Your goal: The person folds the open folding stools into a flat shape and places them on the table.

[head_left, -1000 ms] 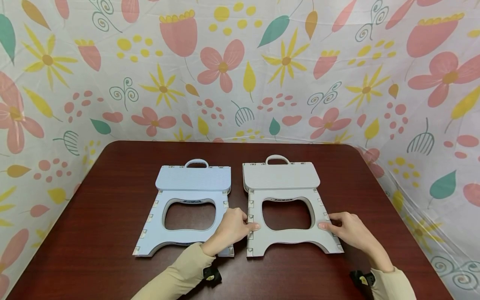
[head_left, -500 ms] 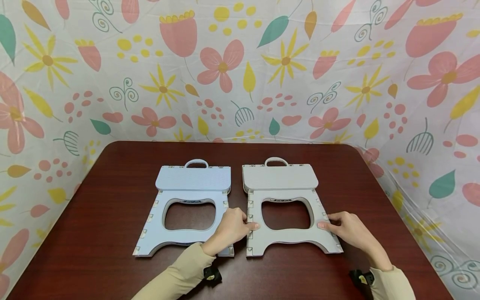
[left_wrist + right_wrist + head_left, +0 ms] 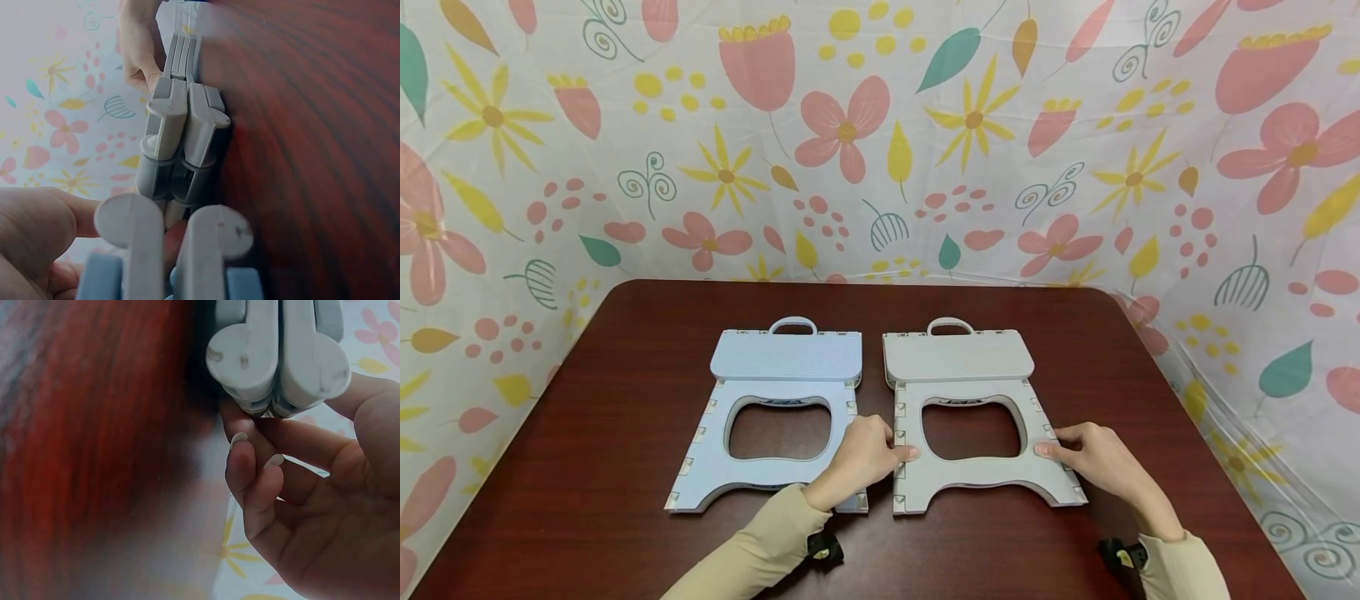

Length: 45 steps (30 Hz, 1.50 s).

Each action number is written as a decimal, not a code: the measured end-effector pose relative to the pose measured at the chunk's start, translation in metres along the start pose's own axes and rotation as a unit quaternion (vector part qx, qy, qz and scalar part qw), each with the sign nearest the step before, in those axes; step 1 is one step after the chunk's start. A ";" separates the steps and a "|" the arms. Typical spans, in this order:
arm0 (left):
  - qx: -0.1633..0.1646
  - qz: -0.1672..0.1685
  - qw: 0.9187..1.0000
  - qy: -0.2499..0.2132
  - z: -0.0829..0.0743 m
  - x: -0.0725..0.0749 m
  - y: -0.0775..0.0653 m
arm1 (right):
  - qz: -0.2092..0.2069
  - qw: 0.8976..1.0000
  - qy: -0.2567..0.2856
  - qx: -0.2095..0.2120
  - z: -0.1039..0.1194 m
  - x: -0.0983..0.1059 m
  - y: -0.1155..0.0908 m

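Note:
Two folding step stools lie folded flat, side by side, their carry handles at the far end. My left hand (image 3: 863, 454) pinches the left edge of the grey folding stool (image 3: 972, 471), thumb on top. At the opposite edge, my right hand (image 3: 1093, 458) grips the same stool, its thumb also on top. The light blue folding stool (image 3: 786, 357) lies to the left, partly hidden under my left forearm. In the right wrist view, fingers (image 3: 259, 481) curl beside the grey stool's foot end (image 3: 275, 356). The left wrist view shows the grey stool's hinged side (image 3: 181, 125).
The stools are on a dark red-brown wooden table (image 3: 602, 450) with rounded far corners. A floral-patterned cloth (image 3: 880, 150) hangs behind it and along both sides. A narrow gap separates the two stools.
The handle end of the grey stool has come slightly down and left in the head view. Both hands keep their hold at its edges. The blue stool has stayed put.

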<state>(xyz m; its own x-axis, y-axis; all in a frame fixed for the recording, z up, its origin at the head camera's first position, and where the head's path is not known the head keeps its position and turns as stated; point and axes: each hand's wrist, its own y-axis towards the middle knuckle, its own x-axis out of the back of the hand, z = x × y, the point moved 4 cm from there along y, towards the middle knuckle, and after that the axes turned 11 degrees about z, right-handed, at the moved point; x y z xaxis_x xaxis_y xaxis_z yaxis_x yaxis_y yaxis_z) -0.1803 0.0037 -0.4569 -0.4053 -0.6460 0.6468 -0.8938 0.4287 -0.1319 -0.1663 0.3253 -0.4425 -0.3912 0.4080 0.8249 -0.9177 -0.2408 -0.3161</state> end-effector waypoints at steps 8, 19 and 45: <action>0.004 -0.004 1.000 0.001 -0.001 0.000 0.001 | -0.002 1.000 -0.008 -0.006 0.000 0.001 -0.001; 0.008 0.011 1.000 0.007 -0.001 -0.001 0.003 | -0.016 1.000 -0.016 -0.014 0.002 0.003 -0.001; -0.067 -0.053 0.994 0.074 -0.011 0.029 -0.007 | 0.016 1.000 0.004 -0.023 0.002 0.007 -0.003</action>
